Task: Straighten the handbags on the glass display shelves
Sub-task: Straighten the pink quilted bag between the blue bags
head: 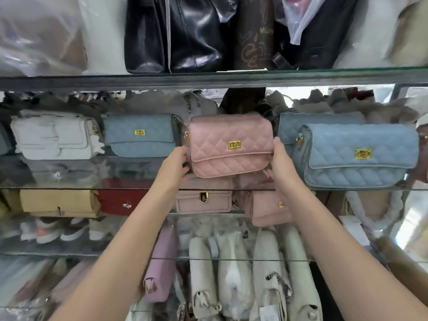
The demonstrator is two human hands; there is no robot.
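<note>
Risks:
- pink bag (229,144) tilted, right end higher; set down like this, likely ends up crooked.
- right end near big blue bag (356,156) at 3 o'clock, itself close to front edge of glass shelf (69,188); a nudge could tip it off.
- glass slick; bag may slide.

Position:
- pink bag on middle shelf, between both hands, clasp facing out.
- left hand (176,163) at bag's 8 o'clock, fingers curled round left end.
- right hand (281,161) at 4 o'clock, thumb pressed up right end, other fingers hidden.
- base touching shelf: cannot tell.

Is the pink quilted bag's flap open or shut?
Shut: on the pink quilted bag the flap lies flat over the front, gold clasp in place.
</note>
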